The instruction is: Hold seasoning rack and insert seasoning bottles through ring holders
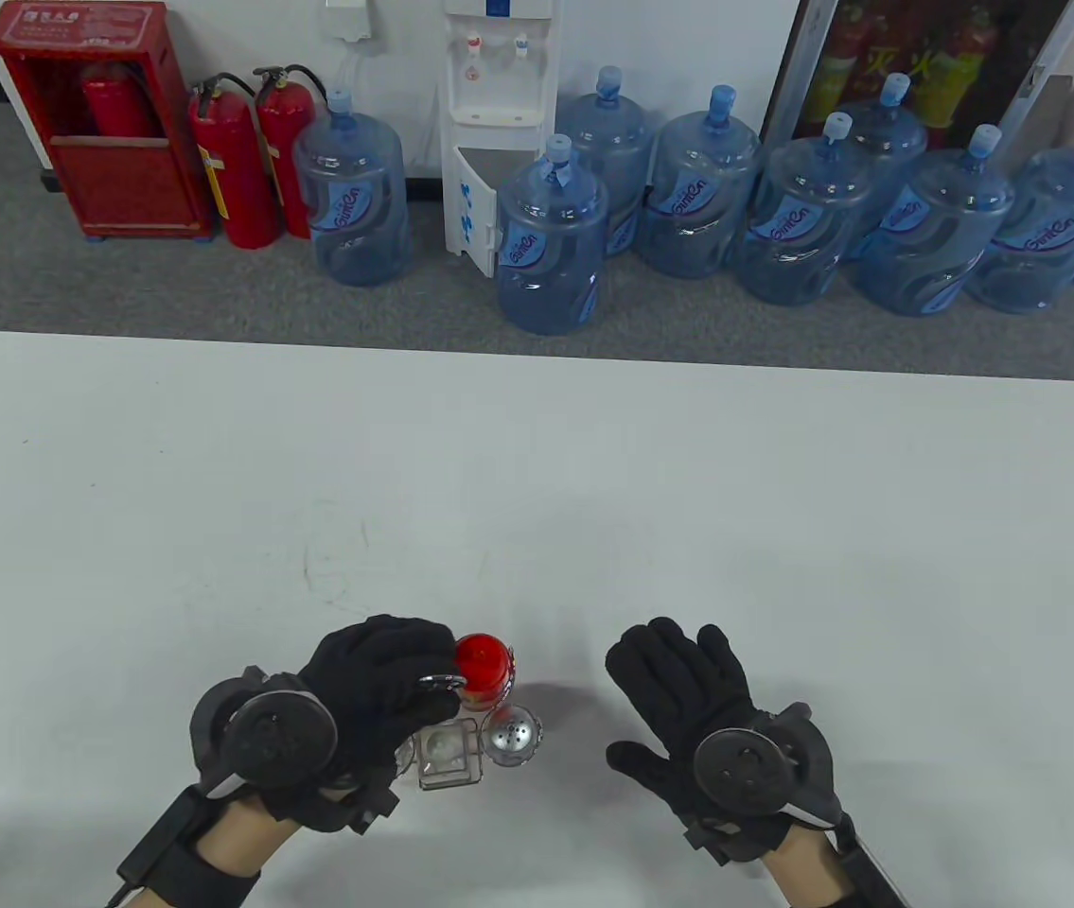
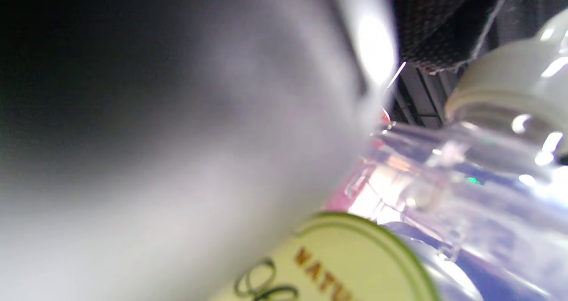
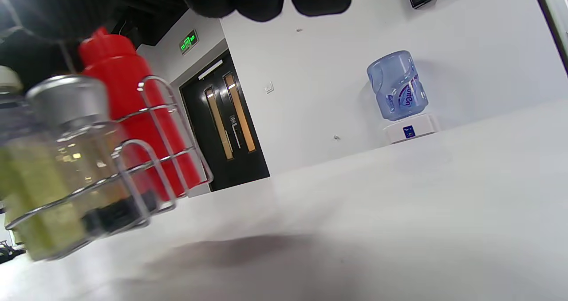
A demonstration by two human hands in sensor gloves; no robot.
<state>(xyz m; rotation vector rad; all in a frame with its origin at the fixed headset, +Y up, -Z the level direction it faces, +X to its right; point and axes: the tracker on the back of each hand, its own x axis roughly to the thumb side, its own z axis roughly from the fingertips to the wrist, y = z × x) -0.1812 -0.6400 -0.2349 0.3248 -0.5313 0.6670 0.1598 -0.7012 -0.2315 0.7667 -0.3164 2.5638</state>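
A chrome wire seasoning rack (image 3: 146, 159) stands on the white table near the front edge. In it stand a red bottle (image 1: 483, 664), a shaker with a perforated metal lid (image 1: 511, 736) and a square clear glass jar (image 1: 448, 752). My left hand (image 1: 385, 676) grips the rack's chrome top handle (image 1: 440, 681) from above. My right hand (image 1: 678, 676) lies flat and open on the table to the right of the rack, holding nothing. In the right wrist view the red bottle (image 3: 133, 101) and the metal-lidded shaker (image 3: 66, 128) sit inside the wire rings. The left wrist view is a blurred close-up of clear bottles (image 2: 466, 181).
The white table (image 1: 537, 492) stretches far ahead and to both sides. Beyond its far edge stand several blue water jugs (image 1: 551, 236), a water dispenser (image 1: 499, 123) and red fire extinguishers (image 1: 234, 161) on the floor.
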